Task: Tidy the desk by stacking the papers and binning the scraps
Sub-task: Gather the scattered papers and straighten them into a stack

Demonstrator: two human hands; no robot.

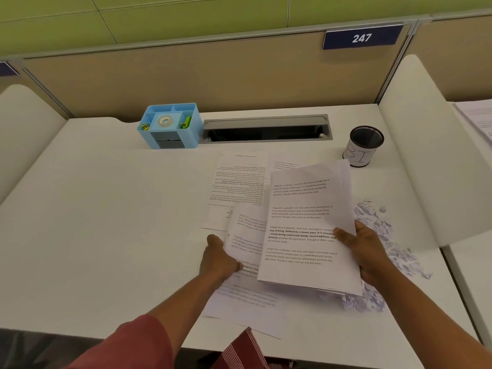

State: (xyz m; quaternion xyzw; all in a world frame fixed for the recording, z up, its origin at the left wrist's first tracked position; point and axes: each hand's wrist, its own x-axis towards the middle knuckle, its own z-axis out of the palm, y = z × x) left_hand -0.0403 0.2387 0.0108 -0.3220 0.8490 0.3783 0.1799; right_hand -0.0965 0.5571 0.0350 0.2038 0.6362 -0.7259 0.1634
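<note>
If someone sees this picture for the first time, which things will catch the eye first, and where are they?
First, the stack of printed papers at centre, held in the right hand, while the left hand holds a loose sheet beside it. Next, the torn paper scraps strewn at the right of the desk, and the black mesh bin behind them.

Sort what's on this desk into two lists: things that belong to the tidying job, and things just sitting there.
Part of the job:
- stack of papers, held by the right hand
- loose sheets, one gripped by the left hand
- paper scraps
- black mesh bin

Just lying about:
- blue organiser with tape roll
- cable slot
</note>
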